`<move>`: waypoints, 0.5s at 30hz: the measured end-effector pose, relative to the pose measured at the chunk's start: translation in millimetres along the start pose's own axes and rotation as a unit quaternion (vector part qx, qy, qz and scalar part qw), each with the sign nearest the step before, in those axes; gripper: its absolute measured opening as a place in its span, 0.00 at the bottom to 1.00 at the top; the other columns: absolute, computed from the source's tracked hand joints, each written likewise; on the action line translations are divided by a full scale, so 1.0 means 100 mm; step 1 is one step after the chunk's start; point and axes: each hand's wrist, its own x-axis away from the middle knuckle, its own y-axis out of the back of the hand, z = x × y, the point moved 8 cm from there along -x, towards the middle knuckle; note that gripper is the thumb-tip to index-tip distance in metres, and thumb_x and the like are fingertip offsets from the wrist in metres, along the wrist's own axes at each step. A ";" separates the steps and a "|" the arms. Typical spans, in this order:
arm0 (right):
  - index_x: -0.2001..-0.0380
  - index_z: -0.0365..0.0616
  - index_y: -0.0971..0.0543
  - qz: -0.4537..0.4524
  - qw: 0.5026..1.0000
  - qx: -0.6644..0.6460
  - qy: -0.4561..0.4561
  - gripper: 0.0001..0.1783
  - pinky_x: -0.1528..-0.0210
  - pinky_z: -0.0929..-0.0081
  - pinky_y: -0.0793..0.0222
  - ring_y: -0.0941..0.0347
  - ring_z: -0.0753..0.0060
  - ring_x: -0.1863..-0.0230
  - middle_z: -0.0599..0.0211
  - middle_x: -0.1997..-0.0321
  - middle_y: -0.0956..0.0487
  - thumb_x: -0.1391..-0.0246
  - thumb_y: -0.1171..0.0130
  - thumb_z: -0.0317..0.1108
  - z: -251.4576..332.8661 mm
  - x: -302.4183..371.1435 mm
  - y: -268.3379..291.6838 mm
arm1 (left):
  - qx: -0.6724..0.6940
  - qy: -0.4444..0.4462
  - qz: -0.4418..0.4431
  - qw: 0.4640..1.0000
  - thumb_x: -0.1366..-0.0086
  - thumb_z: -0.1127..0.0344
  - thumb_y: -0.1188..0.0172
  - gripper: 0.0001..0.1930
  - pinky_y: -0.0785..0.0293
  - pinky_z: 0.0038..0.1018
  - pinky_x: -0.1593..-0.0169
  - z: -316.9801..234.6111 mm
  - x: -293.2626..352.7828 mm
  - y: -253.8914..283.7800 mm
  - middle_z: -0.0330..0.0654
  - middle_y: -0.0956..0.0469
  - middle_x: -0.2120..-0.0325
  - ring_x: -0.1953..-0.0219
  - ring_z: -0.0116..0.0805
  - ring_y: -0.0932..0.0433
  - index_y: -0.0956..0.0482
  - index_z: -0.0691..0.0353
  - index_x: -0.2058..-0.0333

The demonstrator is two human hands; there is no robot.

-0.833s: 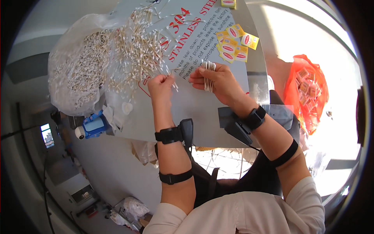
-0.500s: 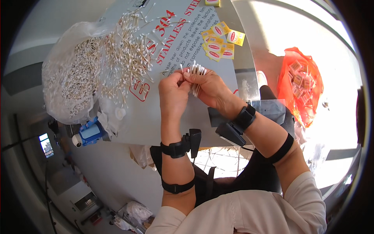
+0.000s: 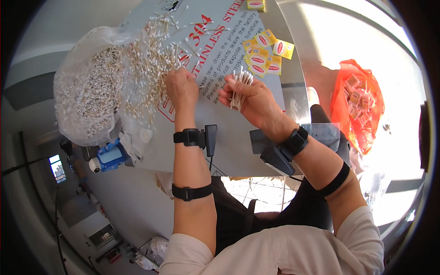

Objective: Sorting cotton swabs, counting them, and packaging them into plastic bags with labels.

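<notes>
Fingers of the right hand (image 3: 251, 100) were curled around a bundle of swabs (image 3: 239, 85), held upright above a grey sheet (image 3: 238, 146) on the table. Left hand (image 3: 181, 87) was closed in a loose fist at the edge of a loose pile of swabs (image 3: 151, 55); whether it pinched any cannot be told. Beside the pile lay a clear bag (image 3: 89, 98) full of swabs. Yellow packets (image 3: 266, 52) lay beyond the hands. An orange bag (image 3: 360, 103) sat at the right.

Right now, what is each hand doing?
Left hand: closed at the edge of the loose cotton swabs; its grasp cannot be told.
Right hand: closed, holding a bundle of swabs.
</notes>
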 end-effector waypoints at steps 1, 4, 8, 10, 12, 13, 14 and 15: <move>0.67 0.37 0.27 0.003 1.000 0.026 -0.008 0.07 0.63 0.71 0.24 0.24 0.70 0.68 0.62 0.68 0.23 0.44 0.45 0.30 -0.01 0.00 0.03 | 0.001 -0.002 0.000 1.000 0.51 0.70 0.36 0.09 0.32 0.40 0.55 -0.02 -0.01 -0.01 0.48 0.27 0.68 0.58 0.49 0.30 0.21 0.61 0.68; 0.68 0.37 0.26 0.011 0.998 0.054 -0.028 0.07 0.67 0.73 0.26 0.26 0.73 0.73 0.68 0.74 0.26 0.45 0.44 0.31 -0.03 -0.02 0.08 | -0.005 -0.037 -0.051 0.998 0.51 0.69 0.36 0.09 0.33 0.38 0.54 -0.05 -0.03 0.07 0.47 0.28 0.66 0.58 0.48 0.30 0.22 0.61 0.69; 0.67 0.36 0.25 0.016 0.997 0.057 -0.042 0.07 0.69 0.75 0.27 0.27 0.74 0.74 0.71 0.77 0.28 0.44 0.44 0.31 -0.04 -0.01 0.07 | -0.036 -0.091 -0.156 0.983 0.52 0.69 0.35 0.07 0.33 0.38 0.54 -0.07 -0.18 0.23 0.46 0.28 0.66 0.59 0.48 0.31 0.22 0.59 0.72; 0.69 0.38 0.26 0.024 0.998 0.050 -0.038 0.06 0.70 0.75 0.27 0.28 0.75 0.75 0.71 0.77 0.28 0.44 0.44 0.30 -0.05 -0.02 0.00 | -0.040 -0.112 -0.158 0.980 0.52 0.69 0.34 0.07 0.33 0.38 0.54 -0.01 -0.24 0.26 0.45 0.28 0.66 0.59 0.47 0.31 0.22 0.58 0.73; 0.70 0.39 0.26 0.023 0.998 0.048 -0.030 0.05 0.71 0.76 0.27 0.28 0.76 0.76 0.71 0.77 0.27 0.45 0.44 0.29 -0.03 -0.02 0.01 | -0.037 -0.082 -0.090 0.992 0.52 0.68 0.35 0.07 0.33 0.38 0.53 0.03 -0.31 0.14 0.45 0.28 0.65 0.58 0.47 0.32 0.21 0.57 0.72; 0.69 0.38 0.26 0.012 0.997 0.067 -0.021 0.05 0.71 0.77 0.26 0.28 0.77 0.76 0.70 0.76 0.27 0.44 0.45 0.29 -0.01 -0.02 0.02 | -0.036 -0.083 -0.089 0.992 0.52 0.68 0.35 0.07 0.33 0.38 0.53 0.03 -0.29 0.12 0.45 0.28 0.65 0.58 0.47 0.32 0.21 0.57 0.72; 0.69 0.38 0.26 0.001 0.996 0.086 -0.012 0.06 0.70 0.77 0.26 0.27 0.77 0.75 0.70 0.75 0.26 0.43 0.45 0.30 0.01 -0.02 0.05 | -0.012 -0.087 -0.094 0.992 0.51 0.68 0.35 0.07 0.34 0.38 0.54 -0.01 -0.25 0.11 0.45 0.28 0.65 0.58 0.47 0.32 0.22 0.58 0.72; 0.69 0.38 0.26 -0.001 0.996 0.085 -0.010 0.06 0.70 0.77 0.26 0.27 0.77 0.75 0.70 0.75 0.26 0.43 0.45 0.30 0.00 -0.03 0.05 | 0.013 -0.090 -0.099 0.991 0.51 0.68 0.36 0.07 0.34 0.39 0.54 -0.05 -0.21 0.10 0.44 0.28 0.66 0.59 0.47 0.32 0.22 0.59 0.72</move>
